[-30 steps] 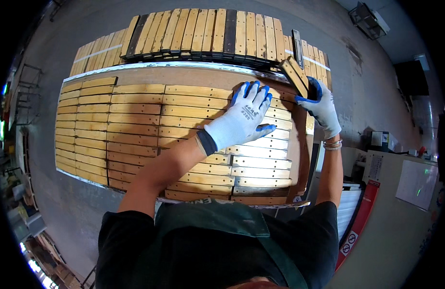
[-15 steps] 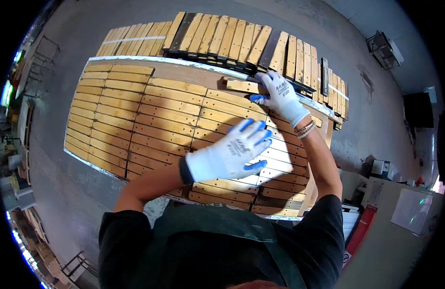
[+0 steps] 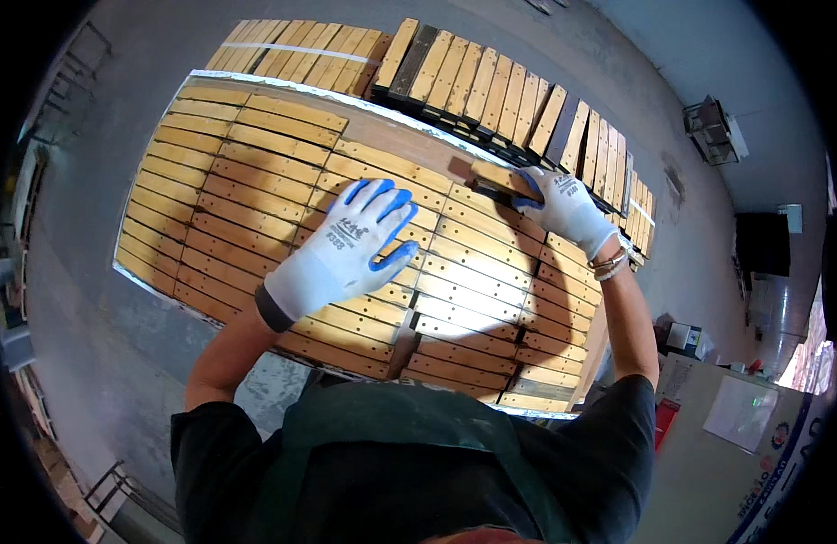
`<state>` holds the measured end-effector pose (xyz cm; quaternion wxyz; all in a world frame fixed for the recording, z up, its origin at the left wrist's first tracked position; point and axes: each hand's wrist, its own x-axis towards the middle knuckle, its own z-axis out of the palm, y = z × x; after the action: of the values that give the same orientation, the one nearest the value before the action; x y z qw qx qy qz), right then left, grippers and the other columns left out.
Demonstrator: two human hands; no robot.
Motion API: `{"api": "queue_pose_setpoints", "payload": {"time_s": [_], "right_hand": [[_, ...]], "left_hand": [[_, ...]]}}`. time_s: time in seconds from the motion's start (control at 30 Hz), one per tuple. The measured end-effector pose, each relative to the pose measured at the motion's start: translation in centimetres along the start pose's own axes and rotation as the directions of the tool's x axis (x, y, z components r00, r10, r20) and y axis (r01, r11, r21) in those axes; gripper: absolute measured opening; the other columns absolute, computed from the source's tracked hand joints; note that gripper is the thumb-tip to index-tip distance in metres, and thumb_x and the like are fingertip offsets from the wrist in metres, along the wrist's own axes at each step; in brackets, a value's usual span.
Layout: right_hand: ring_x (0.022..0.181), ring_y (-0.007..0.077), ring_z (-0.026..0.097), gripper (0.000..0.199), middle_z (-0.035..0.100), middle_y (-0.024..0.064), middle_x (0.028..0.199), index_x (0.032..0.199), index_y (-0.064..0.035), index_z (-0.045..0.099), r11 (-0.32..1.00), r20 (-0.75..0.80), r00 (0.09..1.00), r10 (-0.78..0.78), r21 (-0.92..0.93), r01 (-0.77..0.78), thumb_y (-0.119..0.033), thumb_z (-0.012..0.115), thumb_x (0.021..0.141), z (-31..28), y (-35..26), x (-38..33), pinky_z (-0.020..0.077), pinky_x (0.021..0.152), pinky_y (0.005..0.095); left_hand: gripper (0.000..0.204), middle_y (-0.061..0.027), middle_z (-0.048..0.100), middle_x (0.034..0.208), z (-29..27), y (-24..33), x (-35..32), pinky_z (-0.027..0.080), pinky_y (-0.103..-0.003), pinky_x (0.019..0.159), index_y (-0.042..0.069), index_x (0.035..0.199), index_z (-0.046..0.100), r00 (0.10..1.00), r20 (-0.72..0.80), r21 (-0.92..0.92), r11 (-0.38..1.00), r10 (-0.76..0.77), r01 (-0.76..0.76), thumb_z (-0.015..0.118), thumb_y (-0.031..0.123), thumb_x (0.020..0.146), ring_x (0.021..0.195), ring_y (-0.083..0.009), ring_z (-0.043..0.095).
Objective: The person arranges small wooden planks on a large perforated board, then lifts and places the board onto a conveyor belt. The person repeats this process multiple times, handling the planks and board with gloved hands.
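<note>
My right hand [image 3: 564, 207], in a white and blue work glove, grips the right end of a short wooden slat [image 3: 500, 178] near the table's far edge. The slat has a dark underside and is tilted a little above the surface. My left hand [image 3: 346, 245], gloved the same way, lies palm down with fingers stretched over the rows of yellow wooden slats [image 3: 246, 177]. These slats have small dark holes and lie side by side in several columns. A bright patch of light falls on them between my hands.
Beyond the table's pale far rim [image 3: 328, 95] stands a long row of upright wooden slats [image 3: 473, 86], a few of them dark. A white strap [image 3: 296, 49] crosses part of that row. At the right is a light grey cabinet [image 3: 700, 426]; a metal stand [image 3: 713, 131] is farther back.
My left hand has moved left across the slats. My right hand has shifted slightly right and nearer, and the short slat has come with it, now tilted up.
</note>
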<state>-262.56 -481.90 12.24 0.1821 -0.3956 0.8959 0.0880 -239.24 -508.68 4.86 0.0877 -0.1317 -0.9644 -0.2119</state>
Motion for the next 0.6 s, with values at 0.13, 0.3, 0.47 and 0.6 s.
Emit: {"api": "queue_pose_setpoints", "payload": {"time_s": [0.13,0.3,0.47,0.6], "right_hand": [[0.109,0.0372,0.070,0.063,0.071,0.0202,0.118,0.142,-0.0027,0.054,0.986,-0.043,0.999,0.015,-0.165,-0.021,-0.029,0.079,0.090,1.3,-1.6,1.8,0.0561,0.095,0.0450],[0.107,0.0365,0.072,0.058,0.072,0.0217,0.119,0.136,-0.0009,0.059,0.999,-0.211,0.977,0.019,-0.033,-0.027,-0.031,0.079,0.091,2.0,-2.9,1.3,0.0563,0.093,0.0443],[0.108,0.0384,0.069,0.059,0.069,0.0215,0.116,0.145,-0.0048,0.052,0.978,-0.241,0.955,-0.175,0.071,0.197,-0.034,0.072,0.097,0.3,-5.9,2.3,0.0550,0.094,0.0461],[0.116,0.0358,0.063,0.055,0.063,0.0181,0.121,0.140,-0.0037,0.051,0.965,-0.349,0.900,-0.262,-0.122,0.234,-0.027,0.071,0.094,1.0,-11.0,8.7,0.0528,0.097,0.0453]], "left_hand": [[0.052,-0.0190,0.053,0.150,-0.5,-1.5,-0.6,0.027,-0.053,0.126,0.001,0.141,0.058,0.999,-0.009,0.030,0.999,-0.033,0.033,0.061,0.036,0.103,0.148,-0.0373,0.041],[0.049,-0.0190,0.055,0.147,-0.8,-2.4,-2.1,0.029,-0.053,0.125,0.003,0.140,0.059,0.995,-0.099,-0.006,1.000,-0.013,0.012,0.063,0.034,0.102,0.145,-0.0373,0.043],[0.049,-0.0189,0.055,0.146,-1.6,-3.4,-3.6,0.029,-0.053,0.125,0.004,0.140,0.059,0.997,-0.073,-0.011,0.999,-0.041,0.040,0.063,0.035,0.102,0.144,-0.0369,0.044],[0.048,-0.0190,0.055,0.146,-2.5,-4.0,-3.8,0.030,-0.053,0.125,0.004,0.140,0.059,0.996,-0.082,0.034,0.998,-0.044,0.047,0.063,0.034,0.102,0.144,-0.0372,0.044]]}}
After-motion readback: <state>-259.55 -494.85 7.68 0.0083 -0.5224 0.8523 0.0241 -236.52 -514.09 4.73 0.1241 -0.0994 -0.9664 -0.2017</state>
